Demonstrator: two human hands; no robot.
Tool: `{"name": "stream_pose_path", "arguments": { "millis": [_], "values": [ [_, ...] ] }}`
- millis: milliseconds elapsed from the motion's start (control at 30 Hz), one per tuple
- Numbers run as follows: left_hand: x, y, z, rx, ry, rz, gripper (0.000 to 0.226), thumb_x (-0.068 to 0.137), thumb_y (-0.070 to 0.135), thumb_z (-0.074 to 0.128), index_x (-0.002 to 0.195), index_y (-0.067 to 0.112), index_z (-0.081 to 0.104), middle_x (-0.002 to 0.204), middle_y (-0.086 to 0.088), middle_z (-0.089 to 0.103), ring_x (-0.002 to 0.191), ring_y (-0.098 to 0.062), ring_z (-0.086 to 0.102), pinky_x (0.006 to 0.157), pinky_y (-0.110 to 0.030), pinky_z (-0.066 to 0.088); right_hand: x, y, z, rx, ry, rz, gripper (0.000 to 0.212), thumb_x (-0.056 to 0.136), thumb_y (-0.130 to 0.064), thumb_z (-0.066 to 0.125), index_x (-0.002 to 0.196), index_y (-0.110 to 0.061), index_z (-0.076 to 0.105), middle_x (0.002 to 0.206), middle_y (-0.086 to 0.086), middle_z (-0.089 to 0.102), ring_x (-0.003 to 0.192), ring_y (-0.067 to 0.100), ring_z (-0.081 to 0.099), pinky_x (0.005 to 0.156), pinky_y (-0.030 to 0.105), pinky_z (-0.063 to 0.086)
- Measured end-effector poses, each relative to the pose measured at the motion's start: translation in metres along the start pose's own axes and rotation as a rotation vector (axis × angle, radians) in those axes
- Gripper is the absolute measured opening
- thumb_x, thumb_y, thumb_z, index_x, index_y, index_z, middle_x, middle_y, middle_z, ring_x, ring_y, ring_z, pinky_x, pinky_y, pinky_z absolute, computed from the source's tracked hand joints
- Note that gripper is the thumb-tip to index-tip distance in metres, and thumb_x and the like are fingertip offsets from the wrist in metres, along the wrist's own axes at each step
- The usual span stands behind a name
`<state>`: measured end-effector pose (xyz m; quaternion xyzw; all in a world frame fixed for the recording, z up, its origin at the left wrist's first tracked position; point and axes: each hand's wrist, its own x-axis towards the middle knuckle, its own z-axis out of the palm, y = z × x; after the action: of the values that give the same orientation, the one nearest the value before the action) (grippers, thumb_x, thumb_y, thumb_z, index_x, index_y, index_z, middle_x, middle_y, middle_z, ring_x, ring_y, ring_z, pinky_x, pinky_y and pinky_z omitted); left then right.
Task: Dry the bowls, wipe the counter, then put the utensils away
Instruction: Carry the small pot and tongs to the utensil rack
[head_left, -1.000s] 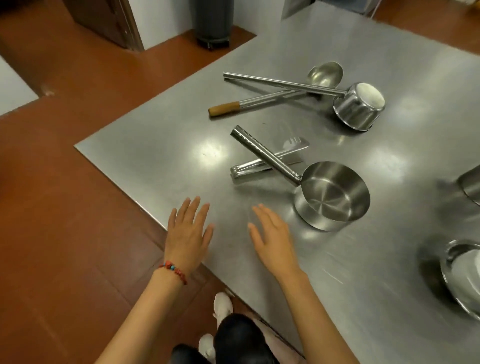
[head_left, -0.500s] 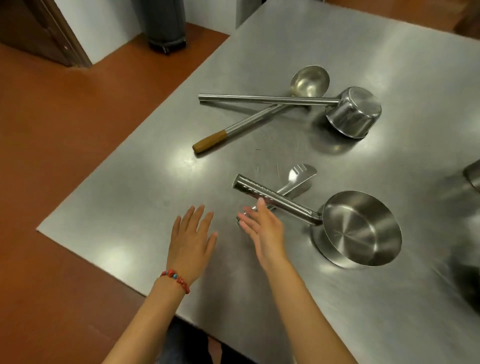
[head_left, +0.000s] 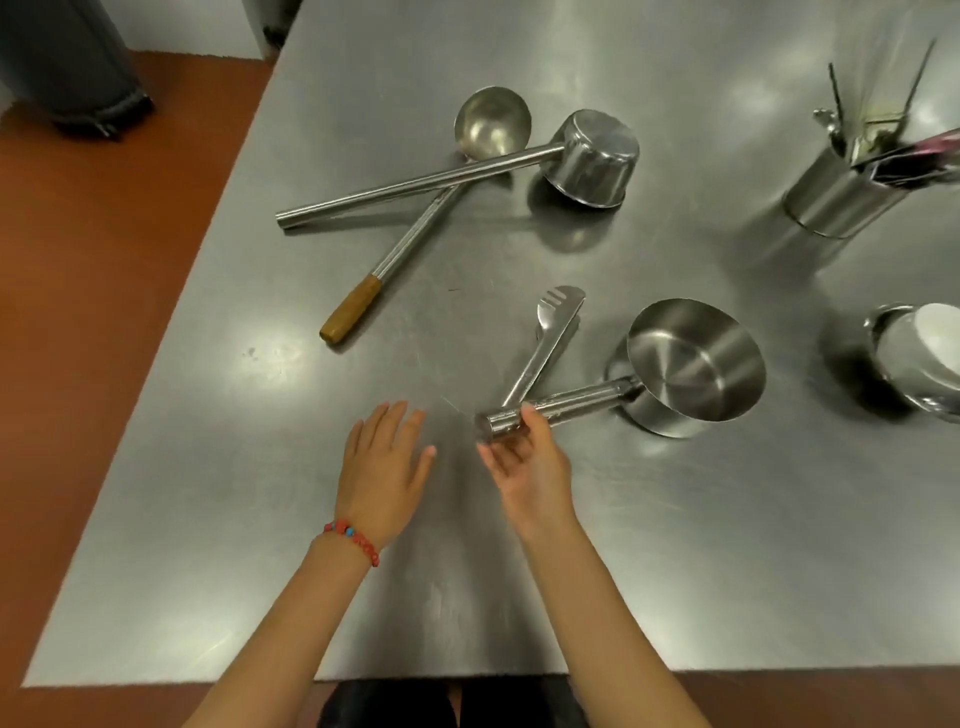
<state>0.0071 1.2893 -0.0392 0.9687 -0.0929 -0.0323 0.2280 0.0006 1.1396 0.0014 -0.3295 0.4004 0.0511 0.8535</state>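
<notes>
Where half a second ago it only reached, the right hand (head_left: 524, 457) now curls round the handle end of the near saucepan (head_left: 691, 364) lying on the counter (head_left: 208, 467), beside the tongs (head_left: 550, 338); left hand (head_left: 382, 467) hovers spread, holding nothing, so putting utensils away looks to be starting

A commercial-style kitchen: a broad stainless-steel table (head_left: 675, 545) carries long-handled steel scoops (head_left: 685, 364), a wooden-gripped ladle (head_left: 488, 124) at 12 o'clock and a utensil canister (head_left: 836, 192) at 2 o'clock, above a red-brown floor (head_left: 104, 260).
</notes>
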Motion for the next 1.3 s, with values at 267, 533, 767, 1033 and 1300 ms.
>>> {"name": "stream_pose_path", "arguments": {
  "millis": [267,533,767,1033,1300],
  "values": [
    [0.033,0.044,0.03,-0.463,-0.089,-0.122,0.041,0.09,0.02,0.055,0.126,0.002,0.049,0.126,-0.02,0.052,0.116,-0.031,0.049,0.097,-0.025,0.032,-0.046,-0.021,-0.075,-0.032,0.0,0.005,0.017,0.089,-0.012,0.049,0.101,-0.001,0.054,0.084,0.018,0.068,0.064,0.026,0.066,0.062,0.031,0.051],
    [0.078,0.082,0.052,-0.582,-0.087,-0.273,0.021,0.078,0.021,0.07,0.068,0.021,0.052,0.059,0.011,0.047,0.057,-0.013,0.046,0.054,-0.022,0.038,-0.056,-0.06,-0.12,-0.179,0.006,0.059,0.011,0.089,-0.01,0.046,0.095,-0.004,0.052,0.072,0.017,0.069,0.056,0.027,0.062,0.048,0.029,0.052],
    [0.081,0.086,0.058,-0.536,-0.064,-0.296,0.026,0.072,0.014,0.073,0.054,0.011,0.054,0.047,-0.001,0.048,0.045,-0.012,0.042,0.036,-0.011,0.032,-0.045,-0.071,-0.125,-0.275,0.041,0.072,0.019,0.088,-0.017,0.054,0.101,-0.003,0.054,0.067,0.015,0.067,0.052,0.025,0.061,0.046,0.027,0.051],
    [0.04,0.085,0.046,-0.991,-0.116,-0.536,0.014,0.085,0.019,0.062,0.075,0.012,0.054,0.069,-0.014,0.062,0.046,-0.01,0.06,0.039,-0.019,0.048,-0.034,-0.067,-0.116,-0.353,0.09,0.012,0.027,0.09,-0.032,0.054,0.094,-0.006,0.058,0.052,0.006,0.056,0.037,0.017,0.049,0.036,0.022,0.042],
    [-0.004,0.089,0.024,-1.034,0.061,-0.606,0.021,0.093,0.029,0.047,0.08,0.014,0.055,0.065,-0.009,0.062,0.036,-0.004,0.054,0.033,-0.015,0.041,-0.035,-0.063,-0.123,-0.467,0.036,-0.035,0.032,0.09,-0.036,0.054,0.096,-0.005,0.058,0.053,0.005,0.056,0.036,0.017,0.05,0.036,0.025,0.042]
  ]
}}
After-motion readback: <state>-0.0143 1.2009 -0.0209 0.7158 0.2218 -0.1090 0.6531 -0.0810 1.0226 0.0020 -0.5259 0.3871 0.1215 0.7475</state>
